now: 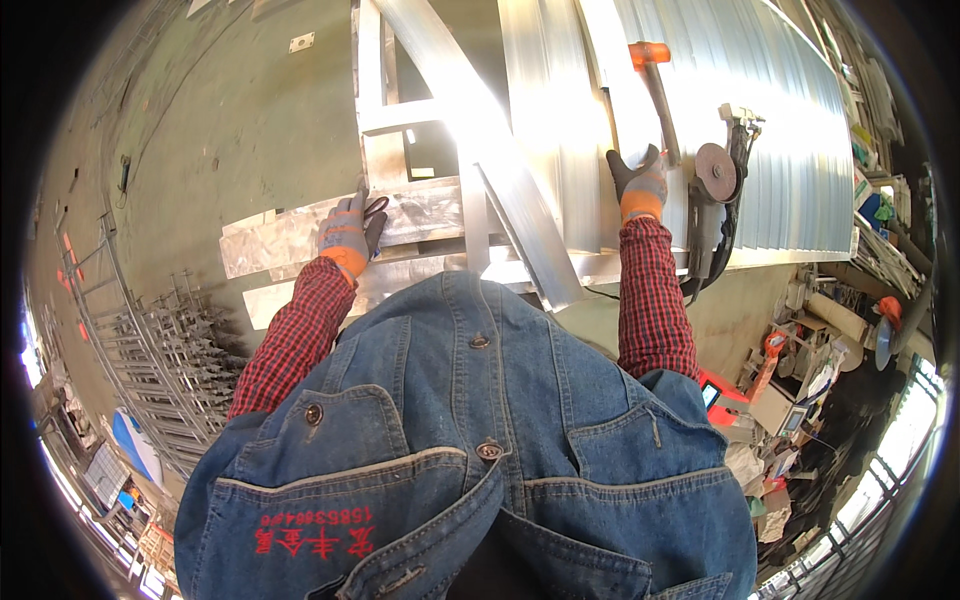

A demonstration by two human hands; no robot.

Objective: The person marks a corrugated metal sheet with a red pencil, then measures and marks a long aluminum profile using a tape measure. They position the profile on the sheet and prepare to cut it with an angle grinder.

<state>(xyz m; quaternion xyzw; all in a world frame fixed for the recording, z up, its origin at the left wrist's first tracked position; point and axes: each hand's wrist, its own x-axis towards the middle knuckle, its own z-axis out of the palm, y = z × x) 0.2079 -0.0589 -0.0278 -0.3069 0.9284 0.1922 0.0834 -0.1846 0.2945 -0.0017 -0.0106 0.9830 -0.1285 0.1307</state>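
My left hand (348, 238), in a grey and orange glove, rests at a scuffed flat metal plate (425, 205) on the left. Its fingers are closed around a small dark item with a loop, whose kind I cannot make out. My right hand (642, 188), gloved alike, is over the ribbed metal sheets, thumb and fingers apart. Just beside it lies a hammer (655, 90) with an orange head, its handle end close to my fingers. An angle grinder (708, 205) with a round disc lies farther right. Between my hands, a long metal bar (500, 150) runs slantwise across the frame pieces.
Shiny ribbed sheets (780, 160) spread across the right, with strong glare. Metal racks (150, 340) stand on the floor at left. Boxes, tools and a red device (722, 398) crowd the lower right. A small plate (301, 42) lies on the green floor.
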